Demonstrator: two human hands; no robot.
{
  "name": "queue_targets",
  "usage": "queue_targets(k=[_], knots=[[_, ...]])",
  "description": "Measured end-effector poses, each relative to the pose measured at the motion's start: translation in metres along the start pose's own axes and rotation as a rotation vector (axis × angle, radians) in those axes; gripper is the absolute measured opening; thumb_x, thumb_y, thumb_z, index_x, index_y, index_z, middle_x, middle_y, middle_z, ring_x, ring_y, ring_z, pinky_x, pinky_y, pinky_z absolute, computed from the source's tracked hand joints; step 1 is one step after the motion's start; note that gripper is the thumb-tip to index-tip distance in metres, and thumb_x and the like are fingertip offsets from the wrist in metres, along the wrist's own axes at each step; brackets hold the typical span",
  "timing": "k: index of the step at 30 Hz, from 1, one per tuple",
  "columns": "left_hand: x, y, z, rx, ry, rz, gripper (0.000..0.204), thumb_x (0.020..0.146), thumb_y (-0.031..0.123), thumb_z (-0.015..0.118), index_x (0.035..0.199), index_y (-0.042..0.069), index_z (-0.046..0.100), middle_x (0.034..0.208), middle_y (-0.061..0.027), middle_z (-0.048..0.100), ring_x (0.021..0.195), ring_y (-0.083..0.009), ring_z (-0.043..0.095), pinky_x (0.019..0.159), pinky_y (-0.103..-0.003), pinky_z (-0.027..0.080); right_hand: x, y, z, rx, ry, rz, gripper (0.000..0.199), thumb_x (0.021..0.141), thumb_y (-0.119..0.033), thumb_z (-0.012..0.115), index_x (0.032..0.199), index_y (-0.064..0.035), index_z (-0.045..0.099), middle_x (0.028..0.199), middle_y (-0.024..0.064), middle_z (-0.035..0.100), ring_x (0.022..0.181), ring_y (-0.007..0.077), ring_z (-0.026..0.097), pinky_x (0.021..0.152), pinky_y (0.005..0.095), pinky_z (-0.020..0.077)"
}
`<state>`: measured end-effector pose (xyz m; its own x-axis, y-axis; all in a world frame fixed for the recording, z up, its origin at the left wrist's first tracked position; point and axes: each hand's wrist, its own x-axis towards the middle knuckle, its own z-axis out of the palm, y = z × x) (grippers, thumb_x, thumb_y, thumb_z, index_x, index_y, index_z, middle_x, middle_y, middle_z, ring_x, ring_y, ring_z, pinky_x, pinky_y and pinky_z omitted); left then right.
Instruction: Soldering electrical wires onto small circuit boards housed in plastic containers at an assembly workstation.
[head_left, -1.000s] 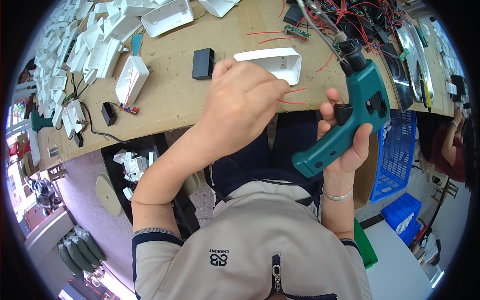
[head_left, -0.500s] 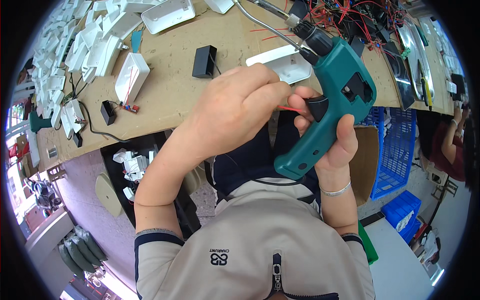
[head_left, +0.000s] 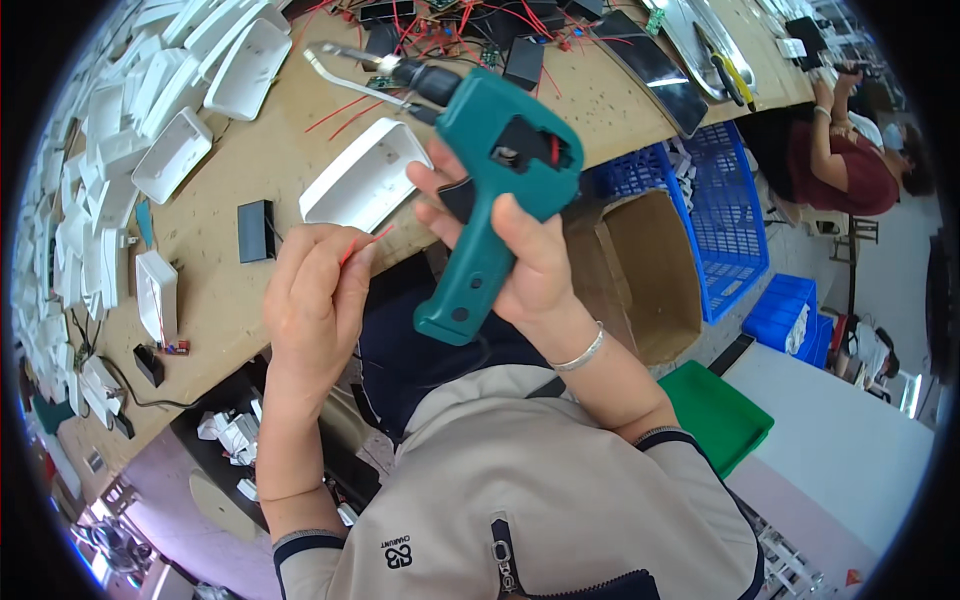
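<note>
My right hand (head_left: 532,262) is wrapped around the handle of a dark green soldering gun (head_left: 497,170) with a black trigger. Its metal tip and bent feed tube point to the far left, over the bench. My left hand (head_left: 318,290), at the bench's near edge, pinches a thin red wire (head_left: 382,233) between thumb and fingers; the wire's end sticks out toward the gun. Just beyond both hands lies a white plastic housing (head_left: 368,180), hollow side up. A small black box (head_left: 256,230) rests on the bench beyond my left hand.
White housings (head_left: 120,145) are heaped along the bench's left. Red-wired circuit boards (head_left: 470,18) lie at the back, beside a dark flat panel (head_left: 655,75) and yellow-handled pliers (head_left: 732,78). Right of me stand a cardboard box (head_left: 650,270), blue crate (head_left: 725,220) and green tray (head_left: 715,415). Another person (head_left: 850,155) sits far right.
The view has turned, shifting the bench. My left hand has drawn back from the soldering gun's trigger area, still pinching the red wire. My right hand keeps its hold on the gun.
</note>
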<state>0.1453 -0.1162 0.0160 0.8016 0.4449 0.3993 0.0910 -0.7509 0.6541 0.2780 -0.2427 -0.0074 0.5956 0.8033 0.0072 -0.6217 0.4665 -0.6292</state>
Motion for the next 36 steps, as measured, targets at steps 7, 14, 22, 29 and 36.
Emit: queue_targets(k=[7, 14, 22, 29, 36], knots=[[0.01, -0.001, 0.021, 0.027, 0.143, 0.086, 0.016, 0.073, -0.003, 0.066, 0.088, 0.001, 0.062, 0.079, -0.0112, 0.059, 0.068, -0.0257, 0.059, 0.058, -0.033, 0.048, -0.001, 0.014, 0.003, 0.051, 0.063, 0.051, 0.069, 0.086, -0.025, 0.063, 0.139, -0.0002, 0.028, 0.139, 0.0203, 0.037, 0.13, 0.0344, 0.036, 0.107, 0.0452, 0.0325], [0.006, -0.003, 0.027, 0.163, 0.221, 0.054, 0.017, 0.069, 0.002, 0.07, 0.085, 0.005, 0.063, 0.081, -0.0057, 0.057, 0.075, -0.0227, 0.058, 0.063, -0.033, 0.042, -0.007, -0.007, -0.004, -0.189, -0.002, 0.002, 0.072, 0.088, -0.037, 0.058, 0.142, -0.0031, 0.024, 0.141, 0.0201, 0.034, 0.126, 0.0355, 0.041, 0.1, 0.0437, 0.0417], [0.026, -0.013, 0.0, 0.295, 0.202, 0.122, 0.008, 0.066, 0.01, 0.069, 0.071, 0.006, 0.066, 0.107, -0.0077, 0.059, 0.106, -0.0295, 0.049, 0.089, -0.045, 0.029, -0.062, -0.054, -0.01, -0.496, 0.02, -0.052, 0.073, 0.084, -0.042, 0.064, 0.13, 0.0082, 0.037, 0.12, 0.0232, 0.053, 0.086, 0.0247, 0.065, 0.068, 0.0286, 0.0565], [0.03, -0.033, 0.016, 0.137, 0.205, 0.075, 0.006, 0.067, 0.008, 0.067, 0.072, 0.005, 0.067, 0.106, -0.0069, 0.059, 0.1, -0.0268, 0.052, 0.086, -0.038, 0.034, -0.098, -0.052, 0.007, -0.7, 0.201, 0.016, 0.078, 0.072, -0.044, 0.076, 0.121, 0.0085, 0.045, 0.11, 0.0216, 0.057, 0.076, 0.0212, 0.065, 0.06, 0.0283, 0.0553], [0.033, -0.032, 0.024, 0.26, 0.264, 0.075, 0.006, 0.066, 0.008, 0.067, 0.071, 0.004, 0.066, 0.103, -0.0056, 0.059, 0.093, -0.0245, 0.052, 0.08, -0.037, 0.035, -0.107, -0.046, 0.01, -0.77, 0.255, 0.079, 0.076, 0.071, -0.041, 0.078, 0.12, 0.0088, 0.047, 0.111, 0.0231, 0.058, 0.077, 0.0212, 0.065, 0.062, 0.0286, 0.0547]])
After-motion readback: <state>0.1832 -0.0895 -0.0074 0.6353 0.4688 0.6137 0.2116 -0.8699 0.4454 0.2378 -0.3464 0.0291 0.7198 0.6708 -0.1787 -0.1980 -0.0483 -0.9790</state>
